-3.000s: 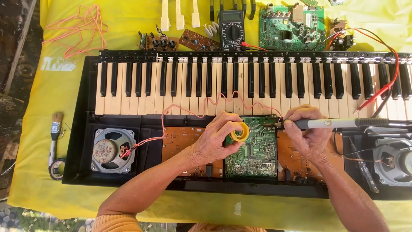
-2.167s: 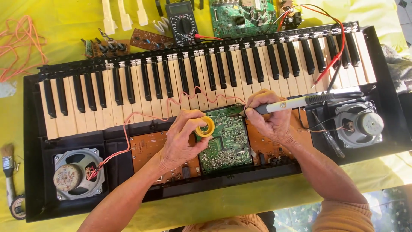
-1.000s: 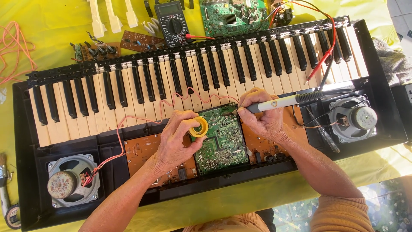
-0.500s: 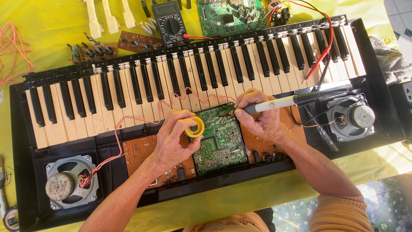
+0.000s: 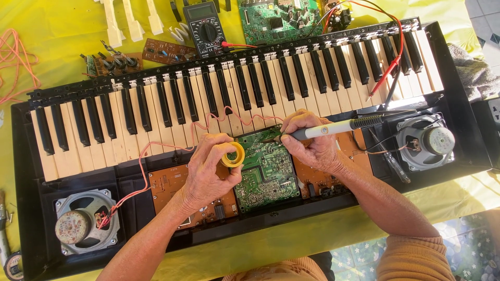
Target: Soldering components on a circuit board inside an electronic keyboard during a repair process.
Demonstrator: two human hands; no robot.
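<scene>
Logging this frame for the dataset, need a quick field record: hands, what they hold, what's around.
left hand: holds a small yellow round tin over the green circuit board
right hand: grips a soldering iron, tip down at the board's upper edge
housing: opened black keyboard, keys in place
speakers: left speaker with red wire; right speaker
behind the keyboard: multimeter, loose white keys
surface: yellow cloth
</scene>
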